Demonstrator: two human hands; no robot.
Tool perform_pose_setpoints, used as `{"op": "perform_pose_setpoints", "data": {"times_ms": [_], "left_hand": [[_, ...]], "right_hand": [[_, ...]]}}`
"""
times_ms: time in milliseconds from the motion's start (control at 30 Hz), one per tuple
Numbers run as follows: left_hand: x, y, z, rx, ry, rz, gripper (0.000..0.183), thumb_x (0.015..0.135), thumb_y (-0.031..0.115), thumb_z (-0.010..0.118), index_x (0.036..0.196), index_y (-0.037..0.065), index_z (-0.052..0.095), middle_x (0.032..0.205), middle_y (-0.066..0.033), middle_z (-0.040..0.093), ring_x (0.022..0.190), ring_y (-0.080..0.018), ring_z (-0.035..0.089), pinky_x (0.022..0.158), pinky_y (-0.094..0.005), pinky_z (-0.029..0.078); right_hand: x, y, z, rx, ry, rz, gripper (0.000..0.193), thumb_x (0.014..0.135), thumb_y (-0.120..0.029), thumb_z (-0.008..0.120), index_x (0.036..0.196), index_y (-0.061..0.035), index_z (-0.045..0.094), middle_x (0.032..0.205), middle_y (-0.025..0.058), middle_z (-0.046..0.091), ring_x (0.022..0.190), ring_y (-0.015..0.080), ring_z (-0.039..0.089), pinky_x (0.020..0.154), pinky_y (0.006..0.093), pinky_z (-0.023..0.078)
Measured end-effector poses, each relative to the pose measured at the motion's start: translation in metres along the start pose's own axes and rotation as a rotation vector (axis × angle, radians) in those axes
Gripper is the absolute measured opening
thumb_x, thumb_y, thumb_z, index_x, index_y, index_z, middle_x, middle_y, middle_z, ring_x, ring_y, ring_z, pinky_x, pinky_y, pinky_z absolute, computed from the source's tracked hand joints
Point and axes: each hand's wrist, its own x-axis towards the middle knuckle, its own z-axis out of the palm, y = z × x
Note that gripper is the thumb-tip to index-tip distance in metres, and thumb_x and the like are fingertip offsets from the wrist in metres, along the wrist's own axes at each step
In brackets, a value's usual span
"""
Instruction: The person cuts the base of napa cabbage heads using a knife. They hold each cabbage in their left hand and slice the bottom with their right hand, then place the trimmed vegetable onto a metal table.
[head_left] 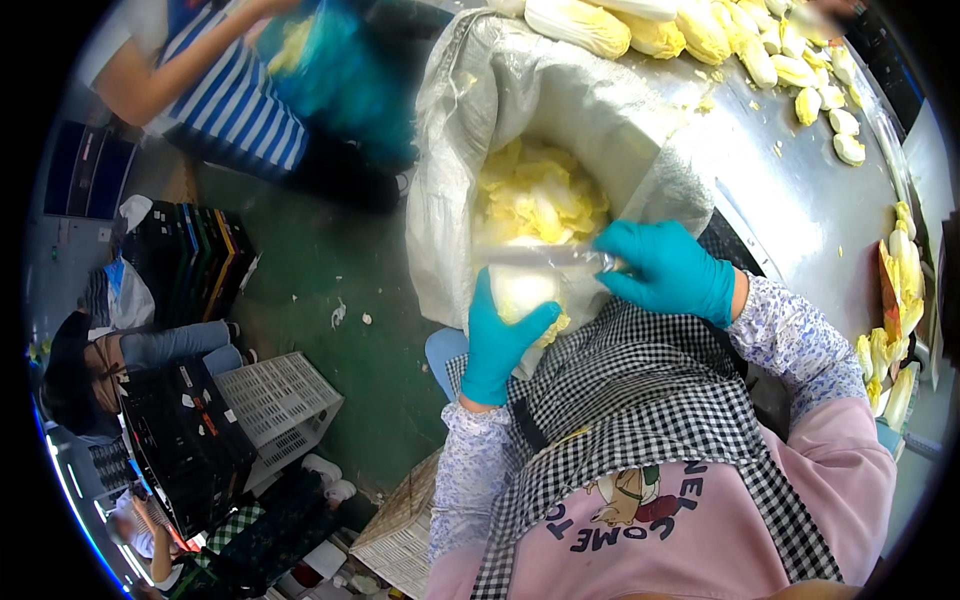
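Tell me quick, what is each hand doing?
Left hand: closed around a pale cabbage piece.
Right hand: closed on a knife, its blade across the cabbage piece.

Looking like a vegetable-processing workroom: trimmed cabbages (700, 30) lying in rows along a big steel table (790, 190), a white sack (560, 110) gaping beside it and filling with yellow leaf scraps (540, 195). Standing on a green floor (330, 270) littered with bits, with black and white plastic crates (200, 420) stacking up at the left. Working nearby, other people (200, 70) in aprons, one sitting low among the crates.
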Motion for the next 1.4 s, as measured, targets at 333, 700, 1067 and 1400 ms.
{"op": "perform_pose_setpoints", "data": {"times_ms": [333,700,1067,1400], "left_hand": [[-0.002,-0.002,-0.018,-0.014,-0.016,0.044,0.062,0.07,0.014,0.08,0.119,0.0,0.046,0.112,-0.0153,0.058,0.099,-0.0235,0.061,0.085,-0.0339,0.052],[-0.007,-0.018,-0.026,0.034,-0.056,-0.002,0.066,0.065,0.018,0.083,0.117,-0.001,0.047,0.109,-0.0152,0.061,0.097,-0.0232,0.062,0.083,-0.0355,0.053],[0.012,-0.02,-0.023,0.139,-0.086,-0.011,0.07,0.065,0.021,0.084,0.12,-0.001,0.047,0.107,-0.0156,0.063,0.094,-0.0227,0.064,0.08,-0.0341,0.054],[0.003,-0.02,-0.022,0.08,-0.097,-0.035,0.069,0.065,0.021,0.083,0.12,-0.001,0.046,0.11,-0.0156,0.06,0.096,-0.0236,0.062,0.082,-0.0348,0.053]], "right_hand": [[0.019,-0.005,0.029,-0.134,-0.063,-0.153,0.02,0.079,-0.022,0.063,0.094,-0.0087,0.056,0.073,0.009,0.06,0.061,0.0266,0.062,0.054,0.0356,0.051],[0.021,0.022,0.048,0.022,-0.148,-0.078,0.025,0.08,-0.029,0.065,0.094,-0.0092,0.057,0.072,0.0104,0.062,0.063,0.0277,0.063,0.057,0.0371,0.051],[0.012,0.024,0.048,0.097,-0.117,-0.021,0.027,0.08,-0.03,0.064,0.099,-0.0113,0.059,0.075,0.0096,0.063,0.063,0.0276,0.063,0.058,0.0369,0.051],[0.013,0.029,0.051,0.081,-0.156,-0.039,0.03,0.08,-0.029,0.064,0.102,-0.0103,0.059,0.077,0.01,0.064,0.065,0.0277,0.064,0.059,0.0372,0.051]]}}
